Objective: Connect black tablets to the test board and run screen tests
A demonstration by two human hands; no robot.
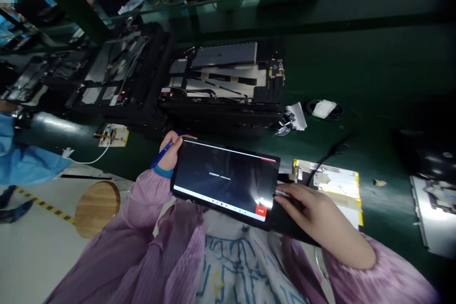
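My left hand point(170, 151) grips the left end of a tablet point(224, 178), and a blue pen point(163, 153) is tucked in the same hand. The tablet's screen is lit, mostly black with a line of small text, a white bar along its lower edge and a red button at the lower right. At the tablet's right edge, my right hand point(311, 204) pinches a small light-coloured plug point(281, 193); whether it sits fully in the port I cannot tell. Just beyond that hand lies a white and yellow battery pack or board point(338, 183) with a black cable point(326, 156) over it.
Stacked black trays point(223, 114) with opened device innards stand behind the tablet on the green bench point(370, 71). A coiled black cable point(335, 113) and a silver device part point(432, 218) lie to the right. A wooden stool point(97, 209) is at lower left. Co-workers in blue sleeves point(32, 159) sit nearby.
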